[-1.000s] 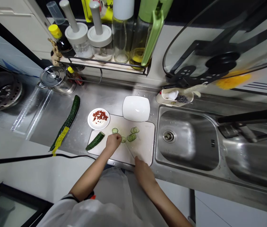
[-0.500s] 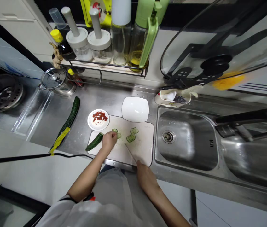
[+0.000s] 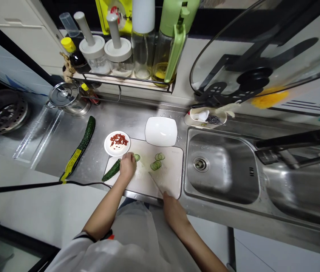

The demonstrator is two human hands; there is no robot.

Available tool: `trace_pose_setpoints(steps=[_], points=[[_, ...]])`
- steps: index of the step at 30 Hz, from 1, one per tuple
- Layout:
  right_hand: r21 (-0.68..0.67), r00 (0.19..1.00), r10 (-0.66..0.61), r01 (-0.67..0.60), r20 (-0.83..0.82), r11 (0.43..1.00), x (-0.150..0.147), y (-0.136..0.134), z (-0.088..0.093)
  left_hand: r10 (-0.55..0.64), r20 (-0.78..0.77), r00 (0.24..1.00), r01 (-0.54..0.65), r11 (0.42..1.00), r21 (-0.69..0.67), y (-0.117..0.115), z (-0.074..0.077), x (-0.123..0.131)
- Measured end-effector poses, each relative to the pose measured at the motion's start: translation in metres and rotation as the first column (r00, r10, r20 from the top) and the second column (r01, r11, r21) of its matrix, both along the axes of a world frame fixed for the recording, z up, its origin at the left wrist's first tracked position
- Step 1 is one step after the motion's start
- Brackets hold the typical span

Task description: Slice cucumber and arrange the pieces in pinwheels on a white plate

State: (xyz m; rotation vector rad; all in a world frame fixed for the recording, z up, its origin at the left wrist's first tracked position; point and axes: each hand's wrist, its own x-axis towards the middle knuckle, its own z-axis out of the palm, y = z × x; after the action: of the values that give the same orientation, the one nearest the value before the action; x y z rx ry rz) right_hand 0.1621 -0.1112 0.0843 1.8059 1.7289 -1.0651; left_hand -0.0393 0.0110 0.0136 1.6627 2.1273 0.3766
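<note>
Cut cucumber (image 3: pixel 111 172): one piece, lying across the left edge of one cutting board (image 3: pixel 173 181). Near right, the right hand (image 3: pixel 173 210) grips one knife (image 3: pixel 155 182), blade tip toward the board's middle. Farther left, the left hand (image 3: pixel 127 166) is at the piece's right end, beside at least one slice (image 3: pixel 137 157); its grasp cannot be told. Step in hand, as judged: positioning cucumber between cuts. Next move calls for steadying the piece, fingertips away from the blade. Right of center: two groups of slices (image 3: pixel 156 165); overlap prevents an exact count. Far side: two plates, one round (image 3: pixel 107 146), one rectangular (image 3: pixel 161 131).
</note>
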Motion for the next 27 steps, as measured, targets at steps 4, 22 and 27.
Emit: trace_pose_setpoints(steps=[4, 22, 27], points=[[0.012, 1.0, 0.003, -0.003, 0.001, 1.0, 0.001, -0.001, -0.003, -0.054, 0.038, 0.998, 0.053, 0.998, 0.026, -0.001, -0.002, 0.003], [-0.01, 1.0, -0.022, 0.022, -0.01, 1.0, -0.002, 0.0, -0.002, -0.348, 0.25, 0.904, 0.395, 0.902, -0.174, -0.001, 0.0, 0.055], [-0.004, 1.0, -0.019, 0.019, -0.001, 1.0, -0.002, -0.001, -0.004, -0.357, 0.256, 0.898, 0.407, 0.896, -0.179, 0.002, 0.001, 0.057]])
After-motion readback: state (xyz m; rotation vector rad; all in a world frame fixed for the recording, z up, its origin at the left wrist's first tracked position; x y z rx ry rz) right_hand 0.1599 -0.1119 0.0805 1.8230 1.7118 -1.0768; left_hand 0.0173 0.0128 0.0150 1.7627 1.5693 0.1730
